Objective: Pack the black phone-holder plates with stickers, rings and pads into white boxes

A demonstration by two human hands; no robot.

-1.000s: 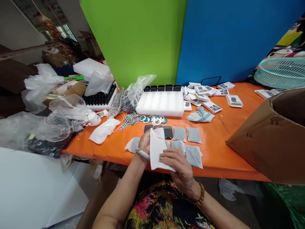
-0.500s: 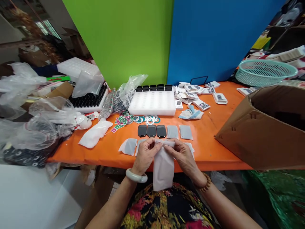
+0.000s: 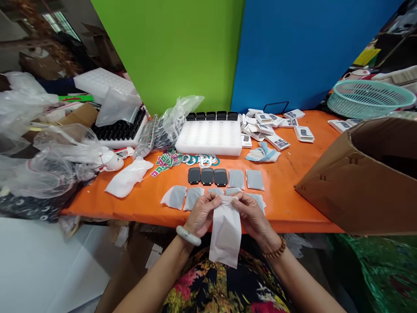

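Observation:
A thin white pouch (image 3: 225, 234) hangs down between my hands. My left hand (image 3: 202, 214) pinches its upper left corner, and my right hand (image 3: 252, 215) pinches the upper right one. Just beyond my fingers, several black flat devices (image 3: 207, 176) lie in a row. At the right of that row are grey-looking wrapped devices (image 3: 255, 179). A nearer row of wrapped pieces (image 3: 176, 197) is partly hidden behind my hands. Whether the held pouch has anything inside, I cannot tell.
Behind stands a white foam tray (image 3: 209, 138) with black pieces. Small white boxes (image 3: 260, 126) and a crocheted cloth (image 3: 263, 152) lie right of it. A cardboard box (image 3: 352, 187) fills the right side. Round labels (image 3: 205, 160) and a white bag (image 3: 128, 177) lie left.
The pouch was lying across my left hand with my right hand flat on it. Both hands have since come together at its top edge, and it now hangs down.

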